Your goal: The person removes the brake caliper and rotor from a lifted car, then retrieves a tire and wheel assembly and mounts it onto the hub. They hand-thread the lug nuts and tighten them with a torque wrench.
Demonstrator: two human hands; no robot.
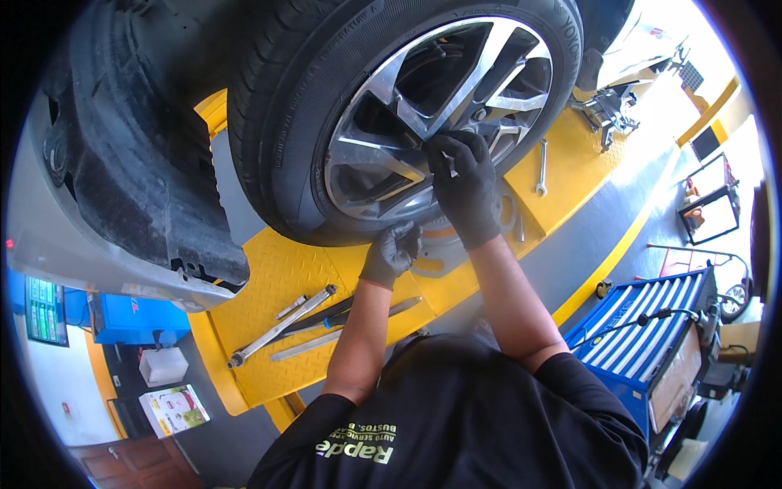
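Observation:
A car wheel (456,102), with a black tyre and a silver and black alloy rim, stands tilted in front of me on the car. My right hand (466,183), in a dark glove, reaches to the rim's hub. Its fingers are pinched together at a bolt position, and whatever they hold is hidden. Another wheel bolt (481,114) shows above those fingers. My left hand (393,254), also gloved, is at the tyre's lower edge with its fingers curled up against it. The tyre partly hides the fingertips.
A yellow lift platform (281,261) runs under the wheel. On it lie a long metal wrench (281,326), several bar tools and, to the right, a combination spanner (542,167). Grey car bodywork (122,244) curves at left. A blue tool cabinet (643,326) stands at right.

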